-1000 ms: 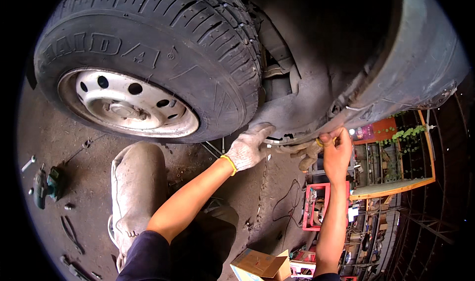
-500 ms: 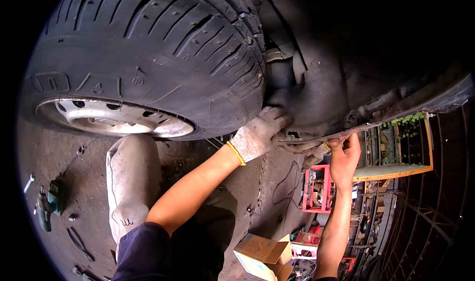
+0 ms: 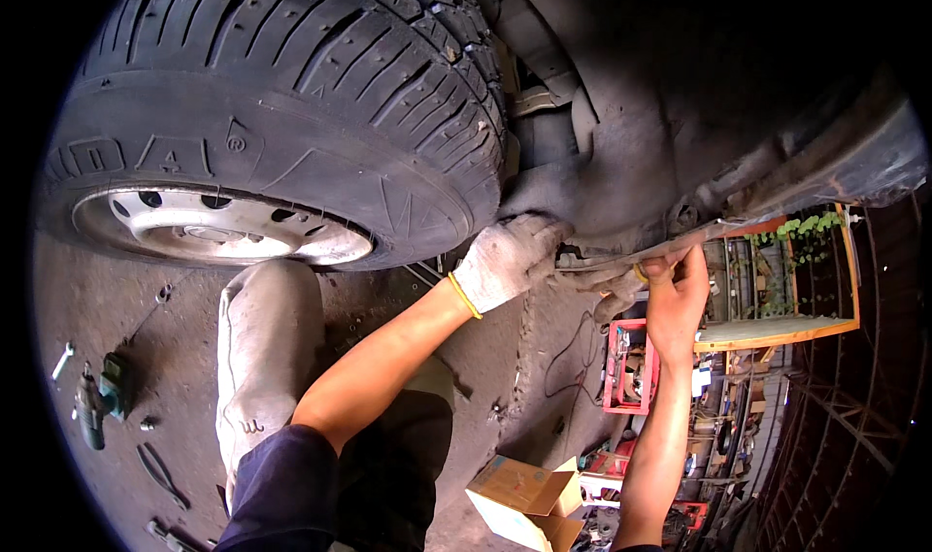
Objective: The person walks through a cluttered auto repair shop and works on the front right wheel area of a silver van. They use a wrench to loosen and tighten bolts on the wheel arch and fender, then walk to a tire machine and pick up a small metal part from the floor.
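My left hand [image 3: 510, 258], in a pale work glove with a yellow cuff, is closed at the lower lip of a dark wheel arch [image 3: 621, 202], just beside a large black tyre [image 3: 291, 115]. Its fingertips are partly hidden behind the lip. Farther right, my bare right hand [image 3: 677, 300] is raised to the same lip with fingers bent and closed. What they grip is hidden. A second, dirty glove [image 3: 615, 300] with a yellow cuff shows under the lip, right beside my right thumb; how it is held cannot be made out.
My knee [image 3: 270, 329] is bent below the steel wheel rim [image 3: 228, 230]. On the floor at left are a cordless power tool [image 3: 92, 401], a wrench [image 3: 63, 361] and pliers [image 3: 162, 476]. A cardboard box [image 3: 519, 494], a red metal frame [image 3: 629, 366] and cluttered shelves stand at right.
The view has shifted slightly, so the tyre sits a little farther left. Both hands keep about the same places along the wheel arch lip.
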### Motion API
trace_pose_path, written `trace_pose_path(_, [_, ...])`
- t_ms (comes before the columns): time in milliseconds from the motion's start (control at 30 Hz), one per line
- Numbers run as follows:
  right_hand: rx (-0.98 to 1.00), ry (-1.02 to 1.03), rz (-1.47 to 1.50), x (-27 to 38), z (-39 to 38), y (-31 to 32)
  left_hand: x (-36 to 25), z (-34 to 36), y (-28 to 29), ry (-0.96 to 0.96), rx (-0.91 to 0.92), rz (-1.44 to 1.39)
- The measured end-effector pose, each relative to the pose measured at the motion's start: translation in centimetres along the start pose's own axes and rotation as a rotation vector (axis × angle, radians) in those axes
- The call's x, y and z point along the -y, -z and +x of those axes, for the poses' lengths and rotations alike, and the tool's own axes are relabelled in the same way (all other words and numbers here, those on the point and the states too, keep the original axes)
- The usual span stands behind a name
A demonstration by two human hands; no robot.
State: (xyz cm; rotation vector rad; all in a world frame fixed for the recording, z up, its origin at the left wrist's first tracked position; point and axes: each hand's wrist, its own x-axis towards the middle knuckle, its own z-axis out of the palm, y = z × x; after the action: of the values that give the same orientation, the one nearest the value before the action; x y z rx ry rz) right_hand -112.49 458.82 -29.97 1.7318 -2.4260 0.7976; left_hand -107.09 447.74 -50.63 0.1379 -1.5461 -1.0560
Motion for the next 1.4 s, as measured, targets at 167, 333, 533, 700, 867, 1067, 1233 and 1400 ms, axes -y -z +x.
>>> trace_pose_path(167, [0.005,0.025,0.054,0.2,-0.2,-0.2,-1.0,-0.4,-0.1,0.212,-0.009,-0.125])
trace_pose_path(333, [-0.021,0.008,0.072,0.7,0.0,-0.7,-1.9,0.3,0.3,0.386,-0.252,-0.252])
trace_pose_path(533, [-0.074,0.003,0.002,0.1,-0.5,-0.5,-5.1,2.4,2.4,0.186,0.027,-0.602])
trace_pose_path(700, [-0.057,-0.012,-0.09,0.6,-0.5,-0.7,-4.4,2.6,2.4,0.113,0.12,-0.402])
trace_pose_path(867, [-0.052,0.017,-0.139,0.7,-0.5,-0.6,-5.3,3.2,0.8,0.123,-0.075,-0.342])
trace_pose_path(1067, [-0.077,0.051,-0.138,-0.2,-0.4,-0.7,-5.8,2.8,-0.4,0.101,-0.287,-0.304])
trace_pose_path(1233, [-0.101,-0.004,-0.093,-0.1,-0.7,-1.1,-6.3,2.6,0.0,0.144,-0.251,-0.251])
trace_pose_path(1400, [-0.085,0.031,0.016,0.2,-0.6,-0.9,-1.4,-0.3,0.4,0.435,-0.039,-0.454])
